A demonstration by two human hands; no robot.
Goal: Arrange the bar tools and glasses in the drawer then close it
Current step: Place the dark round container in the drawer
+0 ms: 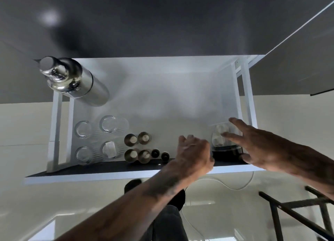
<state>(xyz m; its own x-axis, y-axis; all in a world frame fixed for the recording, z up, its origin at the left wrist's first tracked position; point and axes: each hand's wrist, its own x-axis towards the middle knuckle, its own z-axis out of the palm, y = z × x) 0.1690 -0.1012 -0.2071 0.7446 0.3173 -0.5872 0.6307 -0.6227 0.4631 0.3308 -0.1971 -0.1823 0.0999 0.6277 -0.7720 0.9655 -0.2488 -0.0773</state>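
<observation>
down inside the open white drawer [162, 103], seen from straight above, the bar things sit mostly along the near edge. at the far left corner a steel cocktail shaker [72, 79] stands upright, well apart from the rest. four clear ribbed glasses [101, 137] stand in a two-by-two block at the near left, and just beside them to the right four small steel jiggers [138, 146] make another two-by-two block, touching or nearly so. two little black caps [160, 155] (too small to say what they are) stand just right of the jiggers, against the dark front strip.

the left hand [194, 154] is over the near middle of the drawer, fingers curled loosely inward; whether it holds anything cannot be told. the right hand [260, 146] is spread wide, fingers apart, around a clear glass container with a dark base [225, 141] at the near right corner, fingertips on its top and thumb by the base; how firm the hold is cannot be told.

a white cable [235, 184] loops on the pale floor below the drawer front.
</observation>
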